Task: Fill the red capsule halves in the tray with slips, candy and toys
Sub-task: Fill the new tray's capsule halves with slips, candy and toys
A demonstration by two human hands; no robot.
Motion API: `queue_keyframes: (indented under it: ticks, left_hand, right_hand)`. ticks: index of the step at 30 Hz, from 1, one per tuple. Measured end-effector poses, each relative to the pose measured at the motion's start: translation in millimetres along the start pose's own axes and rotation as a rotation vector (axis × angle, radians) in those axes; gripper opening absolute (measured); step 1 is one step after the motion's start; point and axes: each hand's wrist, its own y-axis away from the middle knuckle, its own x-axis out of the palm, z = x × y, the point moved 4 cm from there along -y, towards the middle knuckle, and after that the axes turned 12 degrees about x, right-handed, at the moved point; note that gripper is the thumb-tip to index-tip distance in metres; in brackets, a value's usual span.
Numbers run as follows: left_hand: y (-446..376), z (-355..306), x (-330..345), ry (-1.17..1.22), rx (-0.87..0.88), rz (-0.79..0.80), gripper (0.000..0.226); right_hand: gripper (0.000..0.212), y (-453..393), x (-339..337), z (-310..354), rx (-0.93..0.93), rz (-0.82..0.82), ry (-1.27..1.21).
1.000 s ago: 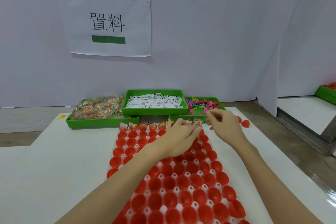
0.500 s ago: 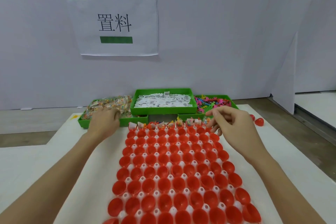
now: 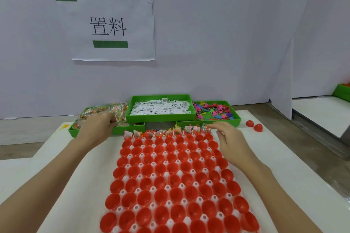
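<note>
A white tray (image 3: 193, 171) in front of me holds several rows of red capsule halves (image 3: 176, 166). Only the far row (image 3: 166, 133) has slips, candy and toys in it; the other halves look hollow. My left hand (image 3: 98, 126) reaches into the green candy bin (image 3: 73, 133), its fingers curled into the candy packets (image 3: 117, 113). My right hand (image 3: 227, 136) hovers over the tray's far right corner, fingers spread and nothing in them. Behind the tray stand the slips bin (image 3: 161, 108) and the toys bin (image 3: 214, 112).
Two loose red capsule halves (image 3: 253, 126) lie on the white tabletop right of the toys bin. A paper sign (image 3: 113, 26) hangs on the wall behind. Another green bin (image 3: 342, 91) sits on a separate surface at the far right.
My left hand left the tray's far row and went left into the candy bin. My right hand, pinched before, has spread its fingers above the far right capsules.
</note>
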Motion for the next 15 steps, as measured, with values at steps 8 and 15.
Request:
queue_keyframes:
  ticks: [8, 15]
  left_hand:
    - [-1.9, 2.0, -1.2, 0.055, -0.004, -0.082, 0.008]
    - [-3.3, -0.9, -0.5, -0.049, 0.015, -0.106, 0.007]
  right_hand:
    - [0.02, -22.3, 11.1, 2.9, -0.015, -0.045, -0.038]
    - [0.006, -32.8, 13.0, 2.8, 0.017, -0.006, 0.037]
